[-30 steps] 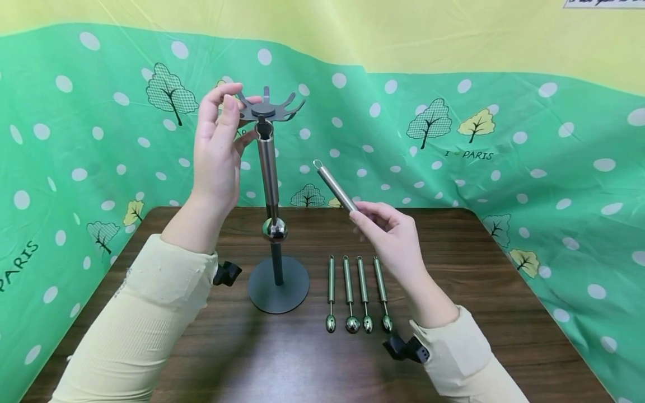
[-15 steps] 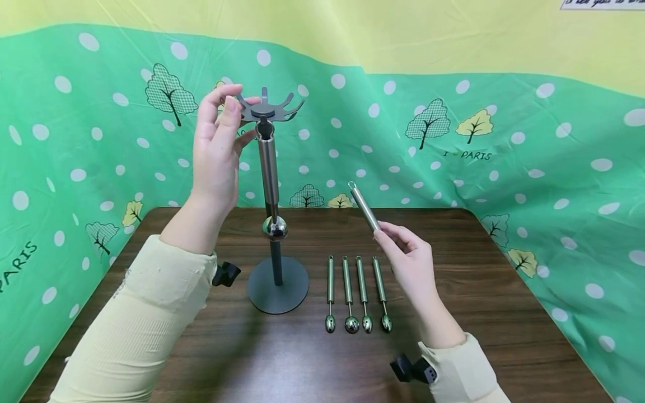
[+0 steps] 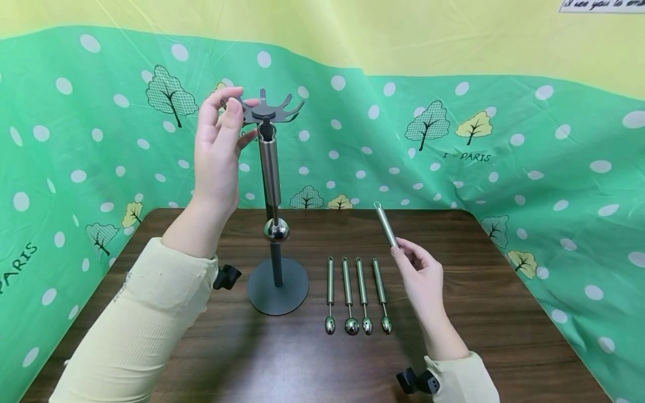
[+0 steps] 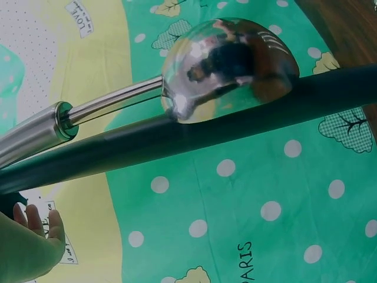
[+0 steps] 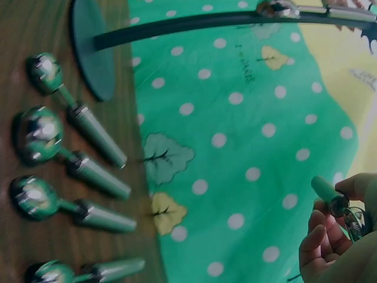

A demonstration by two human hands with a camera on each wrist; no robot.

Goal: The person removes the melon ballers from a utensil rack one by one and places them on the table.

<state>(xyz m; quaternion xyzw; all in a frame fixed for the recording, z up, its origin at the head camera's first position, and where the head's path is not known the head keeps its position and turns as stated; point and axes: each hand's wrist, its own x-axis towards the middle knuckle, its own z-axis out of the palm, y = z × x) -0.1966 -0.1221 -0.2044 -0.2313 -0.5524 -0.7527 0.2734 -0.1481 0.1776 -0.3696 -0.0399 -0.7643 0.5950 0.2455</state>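
In the head view my left hand (image 3: 215, 159) holds the prongs of the dark hook rack at the top of a utensil stand (image 3: 264, 113). From one hook hangs a steel scoop (image 3: 270, 170), its round bowl (image 4: 230, 71) close against the post in the left wrist view. My right hand (image 3: 422, 280) pinches a steel melon baller (image 3: 386, 225) between thumb and fingers, right of the stand. Its handle points up and left, loop end uppermost; the fingers partly cover its lower end, seen small in the right wrist view.
Several more melon ballers (image 3: 347, 285) lie side by side on the brown wooden table (image 3: 504, 313), bowls toward me. The stand's round base (image 3: 278, 291) is to their left. Behind the table hangs a green and yellow patterned cloth (image 3: 353, 140).
My right hand has moved right and down, away from the stand, with the melon baller still in its fingers. The left hand stays at the hook rack.
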